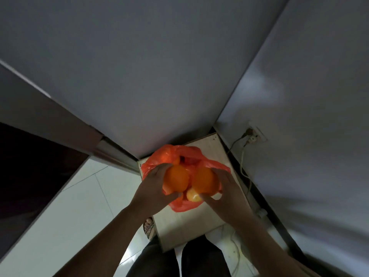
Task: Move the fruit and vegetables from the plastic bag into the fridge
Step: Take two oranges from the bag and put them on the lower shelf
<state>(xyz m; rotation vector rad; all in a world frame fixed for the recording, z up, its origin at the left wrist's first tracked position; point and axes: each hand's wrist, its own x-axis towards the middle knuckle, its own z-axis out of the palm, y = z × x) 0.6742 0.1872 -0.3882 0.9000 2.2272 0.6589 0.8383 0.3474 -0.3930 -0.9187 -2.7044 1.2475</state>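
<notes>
The left hand [151, 188] is curled round 1 orange [176, 178], fingers over its far side and thumb under its near edge, holding it just above the open mouth of the plastic bag [157, 158]. Between the 2 hands, lower and nearer, a small yellow fruit [193, 195] sits in the bag just beside the right thumb. The right hand [227, 190] grips a 2nd orange [205, 180] in the same way; the 2 oranges are side by side, touching or nearly so.

The bag lies on a small wooden table [191, 224]. Its far part holds a smaller orange fruit [176, 160] and something red, too dim to name.

The coming move turns on 1 relation: the grey front I take to be the fridge [159, 76] stands straight ahead, on the far side of the bag, about equally near to both hands. It looks closed, and both hands are full, so neither seems free for the door. At the right, a wall socket [254, 136] and its cable [242, 162] hang beside the table.
</notes>
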